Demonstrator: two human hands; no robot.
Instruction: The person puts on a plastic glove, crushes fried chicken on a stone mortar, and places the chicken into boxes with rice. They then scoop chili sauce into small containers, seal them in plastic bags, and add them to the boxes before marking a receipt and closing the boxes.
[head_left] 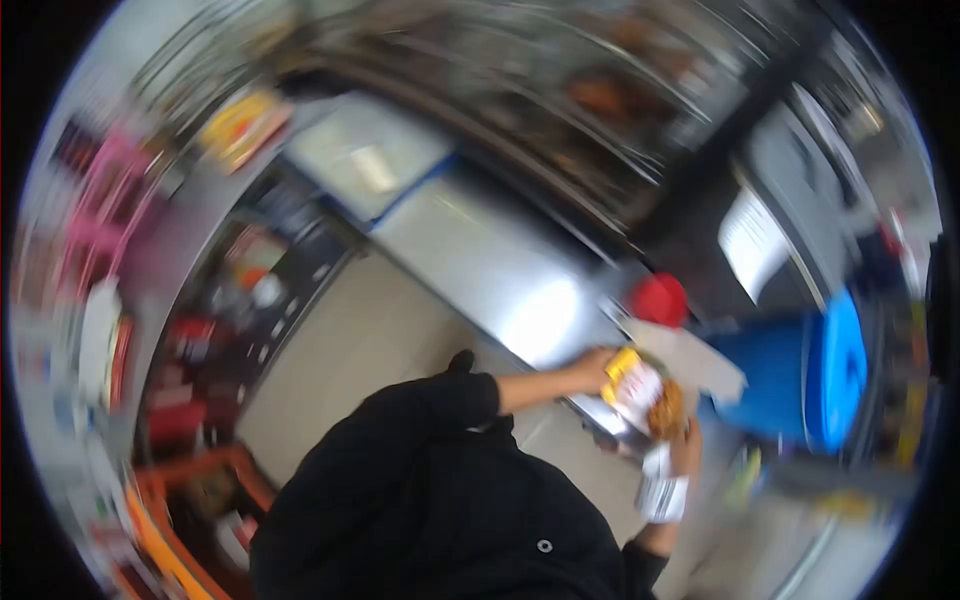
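Note:
Motion blurs the view. An open cardboard food box [697,362] is at center right, its pale flap raised. In it are a yellow-and-white packet [637,388] and a brown, crusty piece of fried food [667,411]. My left hand [590,370] is closed on the box's left side, by the packet's yellow end. My right hand [690,442] is closed around the near right side, below the fried piece; its fingertips are smeared. Against my right wrist lies a white printed paper slip [662,490].
Beyond the box are a red round container [658,299] and a blue bin [790,375]. A steel counter [470,265] runs along a glass display case [560,90], with a white tray [365,150] on it. An orange crate [190,510] stands at lower left.

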